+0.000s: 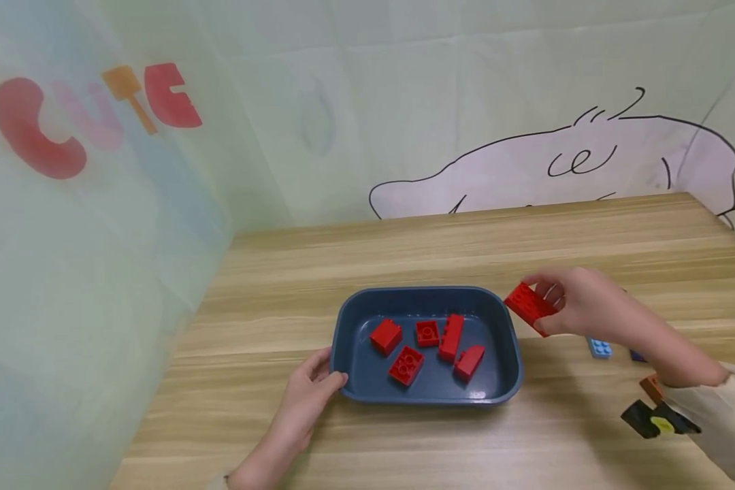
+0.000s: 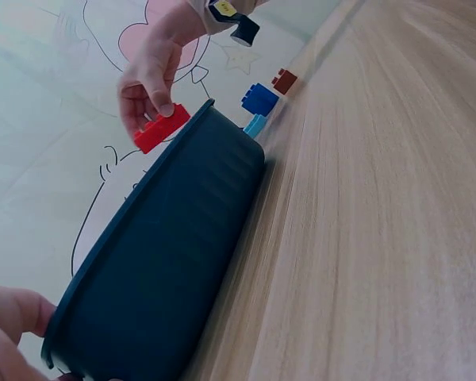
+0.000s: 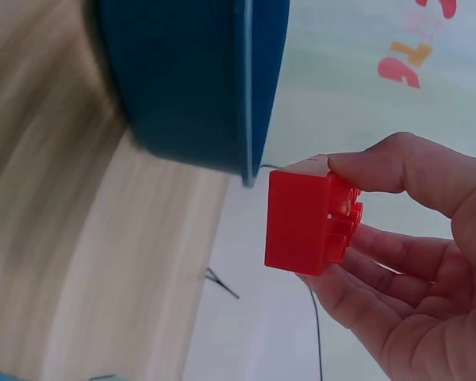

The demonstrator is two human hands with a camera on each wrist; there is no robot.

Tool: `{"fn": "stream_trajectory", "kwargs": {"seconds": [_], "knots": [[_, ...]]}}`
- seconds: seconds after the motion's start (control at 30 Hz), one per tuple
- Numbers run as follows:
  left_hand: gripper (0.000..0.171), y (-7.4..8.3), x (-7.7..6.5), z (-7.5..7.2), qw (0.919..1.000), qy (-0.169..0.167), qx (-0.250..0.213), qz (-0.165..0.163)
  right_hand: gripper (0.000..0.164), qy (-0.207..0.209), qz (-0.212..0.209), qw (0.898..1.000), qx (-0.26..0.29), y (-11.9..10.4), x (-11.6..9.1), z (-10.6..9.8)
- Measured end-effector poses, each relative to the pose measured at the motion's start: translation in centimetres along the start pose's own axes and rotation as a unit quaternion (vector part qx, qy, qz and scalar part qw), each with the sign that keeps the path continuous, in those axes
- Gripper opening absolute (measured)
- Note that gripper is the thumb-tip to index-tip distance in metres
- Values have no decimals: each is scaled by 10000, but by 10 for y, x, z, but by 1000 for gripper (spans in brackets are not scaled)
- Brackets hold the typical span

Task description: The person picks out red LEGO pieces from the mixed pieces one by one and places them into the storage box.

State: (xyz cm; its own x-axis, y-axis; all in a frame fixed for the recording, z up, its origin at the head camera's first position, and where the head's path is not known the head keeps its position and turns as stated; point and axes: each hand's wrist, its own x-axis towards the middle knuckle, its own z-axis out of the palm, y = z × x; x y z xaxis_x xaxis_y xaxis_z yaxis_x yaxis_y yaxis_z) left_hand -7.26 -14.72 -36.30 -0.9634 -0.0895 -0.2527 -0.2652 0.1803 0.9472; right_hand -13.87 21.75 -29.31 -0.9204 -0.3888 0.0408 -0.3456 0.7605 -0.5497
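A red toy brick is pinched between the thumb and fingers of my right hand, just beyond the right rim of a dark blue tray. In the right wrist view the same brick shows its studs facing the palm, apart from the tray wall. My left hand grips the tray's left edge, thumb over the rim; its other fingers are partly hidden. Inside the tray lie several red bricks, among them a square one and a long one.
Right of the tray, partly behind the right arm, are a light blue brick, a dark blue brick and a brown-orange brick. A printed cloth hangs behind the wooden table.
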Motion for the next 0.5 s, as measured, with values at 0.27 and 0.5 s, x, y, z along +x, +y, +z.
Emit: {"fn": "stream_trajectory", "kwargs": {"seconds": [0.27, 0.5], "knots": [[54, 0, 0, 1, 10000, -5, 22, -5, 51, -214, -237, 9994, 126, -22, 11, 4], [53, 0, 0, 1, 10000, -1, 18, -26, 52, -444, -339, 9984, 15, -37, 20, 9]]}}
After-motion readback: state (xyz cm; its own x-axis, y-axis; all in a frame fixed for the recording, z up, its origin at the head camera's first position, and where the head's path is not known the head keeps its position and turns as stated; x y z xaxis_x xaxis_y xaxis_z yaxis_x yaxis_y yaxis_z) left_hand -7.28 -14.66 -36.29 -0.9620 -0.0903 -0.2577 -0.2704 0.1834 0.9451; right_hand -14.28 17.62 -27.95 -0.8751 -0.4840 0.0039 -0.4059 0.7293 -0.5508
